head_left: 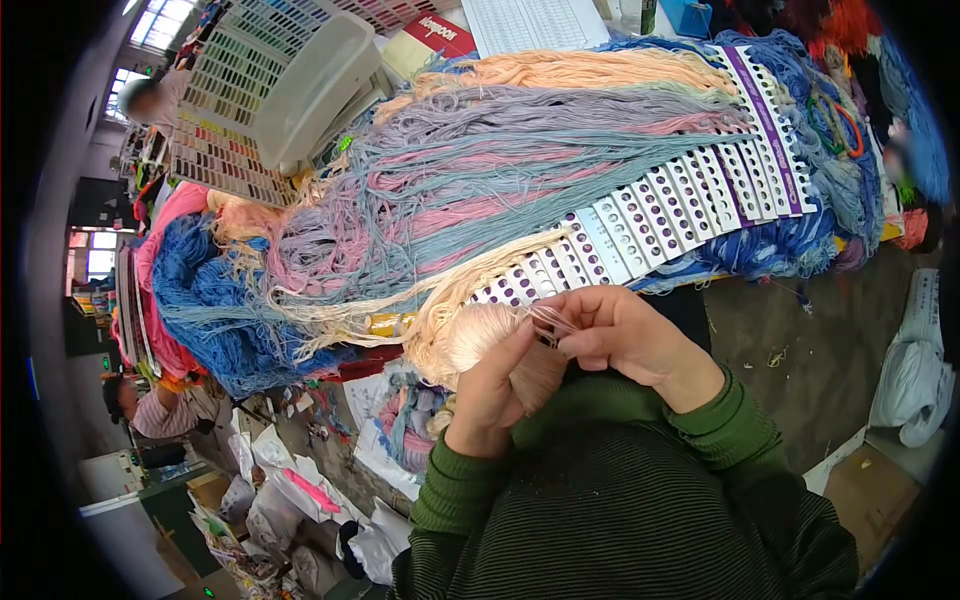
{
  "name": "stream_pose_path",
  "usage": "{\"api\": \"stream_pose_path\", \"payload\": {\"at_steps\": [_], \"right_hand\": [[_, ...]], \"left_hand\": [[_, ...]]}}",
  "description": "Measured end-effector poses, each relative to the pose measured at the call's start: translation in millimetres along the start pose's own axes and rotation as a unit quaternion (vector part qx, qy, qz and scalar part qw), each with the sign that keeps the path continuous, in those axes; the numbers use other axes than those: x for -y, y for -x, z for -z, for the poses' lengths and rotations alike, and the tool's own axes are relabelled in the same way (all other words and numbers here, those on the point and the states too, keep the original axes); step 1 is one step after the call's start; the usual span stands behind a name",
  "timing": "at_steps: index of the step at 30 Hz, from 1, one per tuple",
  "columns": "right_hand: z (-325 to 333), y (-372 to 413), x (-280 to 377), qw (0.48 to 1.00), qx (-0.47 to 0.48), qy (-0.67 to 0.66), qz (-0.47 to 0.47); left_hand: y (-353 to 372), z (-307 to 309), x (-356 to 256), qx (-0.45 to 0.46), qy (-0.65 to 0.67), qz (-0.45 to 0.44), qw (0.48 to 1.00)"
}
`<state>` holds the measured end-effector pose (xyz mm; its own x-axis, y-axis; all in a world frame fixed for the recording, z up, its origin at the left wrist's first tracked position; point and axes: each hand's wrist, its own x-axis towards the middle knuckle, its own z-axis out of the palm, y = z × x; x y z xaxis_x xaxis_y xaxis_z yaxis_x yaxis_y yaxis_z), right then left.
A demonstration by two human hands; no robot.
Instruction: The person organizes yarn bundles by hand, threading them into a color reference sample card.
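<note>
A pale pink thread bundle (484,334) is gripped in my left hand (492,385), close to my body at the table's near edge. Just right of it, my right hand (620,335) is closed, its fingertips pinching fine pale strands that run to the bundle. Beyond my hands lie white perforated cards (640,222) with rows of holes. Long grey, pink and teal threads (450,190) stretch left from the cards, and cream threads (430,290) hang nearest the bundle.
Blue yarn (205,310) is heaped at the table's left end. A translucent plastic bin (315,90) stands beside colour charts (225,85) at the back left. A red-and-cream notebook (435,38) lies behind the threads. Two people are at the far left. White bags (275,485) lie below left.
</note>
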<state>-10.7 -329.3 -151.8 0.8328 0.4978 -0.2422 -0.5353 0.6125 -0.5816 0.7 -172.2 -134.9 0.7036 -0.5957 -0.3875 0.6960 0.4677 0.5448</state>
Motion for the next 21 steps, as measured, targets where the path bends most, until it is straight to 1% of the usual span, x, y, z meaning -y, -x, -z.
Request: {"api": "stream_pose_path", "payload": {"at_steps": [1, 2, 4, 5, 7, 8, 10, 11, 13, 14, 17, 20, 21], "right_hand": [[-1, 0, 0, 1.000, 0.006, 0.009, 0.003], [-2, 1, 2, 1.000, -0.027, -0.004, -0.007], [-5, 3, 7, 0.995, -0.093, -0.031, -0.028], [-2, 3, 7, 0.995, -0.082, -0.051, -0.028], [5, 3, 7, 0.993, -0.059, -0.093, -0.030], [3, 3, 6, 0.996, -0.077, -0.036, -0.027], [-5, 1, 6, 0.991, -0.109, 0.079, -0.020], [-5, 1, 5, 0.990, -0.104, 0.089, -0.021], [-3, 1, 3, 0.989, -0.094, 0.109, -0.021], [-2, 1, 4, 0.991, -0.093, 0.096, -0.018], [-3, 1, 5, 0.994, -0.098, 0.054, -0.016], [-6, 1, 7, 0.993, -0.112, 0.018, -0.024], [-7, 0, 7, 0.993, -0.113, 0.015, -0.024]], "left_hand": [[0, 0, 0, -0.006, -0.009, 0.002, 1.000], [0, 0, 0, -0.012, -0.017, 0.003, 1.000], [-1, 3, 2, 0.007, 0.002, -0.010, 1.000], [-2, 5, 3, 0.016, 0.012, -0.018, 1.000], [-1, 1, 2, 0.000, -0.002, -0.023, 1.000], [-1, -1, 1, -0.009, -0.009, -0.025, 1.000], [-3, -2, 2, 0.022, 0.012, -0.010, 1.000], [-4, -2, 2, 0.037, 0.022, -0.003, 0.999], [-4, -2, 3, 0.027, 0.026, 0.004, 0.999], [-4, -2, 3, 0.021, 0.027, 0.007, 0.999], [-4, 5, 3, 0.043, 0.087, 0.004, 0.995], [-4, 1, 3, 0.047, 0.063, -0.019, 0.997], [-6, 0, 4, 0.039, 0.065, -0.014, 0.997]]}}
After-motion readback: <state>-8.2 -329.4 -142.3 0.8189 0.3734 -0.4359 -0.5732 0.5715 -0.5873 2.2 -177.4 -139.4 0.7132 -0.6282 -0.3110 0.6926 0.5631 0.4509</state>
